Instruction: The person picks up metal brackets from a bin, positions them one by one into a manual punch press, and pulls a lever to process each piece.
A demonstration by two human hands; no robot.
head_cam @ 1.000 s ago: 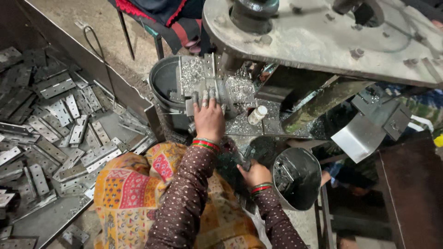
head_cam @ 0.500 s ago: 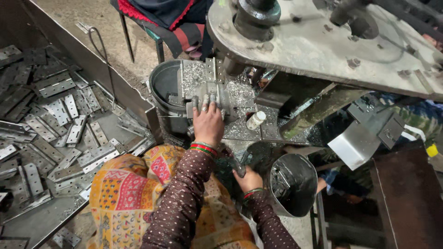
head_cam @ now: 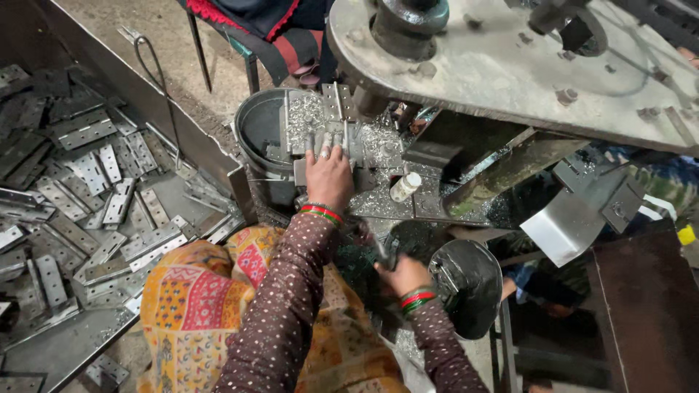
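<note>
My left hand (head_cam: 329, 175) presses down on a grey metal hinge plate (head_cam: 322, 140) lying on the machine bed (head_cam: 378, 149), which is strewn with shiny metal shavings. Fingers are curled over the plate's edge. My right hand (head_cam: 402, 275) is lower down, closed around a dark handle (head_cam: 378, 251) next to a round black motor housing (head_cam: 466, 285). A second hinge plate (head_cam: 333, 102) lies just beyond the first, under the big grey machine arm (head_cam: 510, 69).
A dark bucket (head_cam: 256, 131) stands left of the bed. A tray (head_cam: 44, 349) at the left holds several flat hinge plates (head_cam: 87, 211). A small white bottle (head_cam: 405, 187) stands on the bed. Another person's clothing (head_cam: 269, 22) shows at the top.
The view has shifted slightly. My left hand stays on the plate; my right hand has moved a little left along the handle.
</note>
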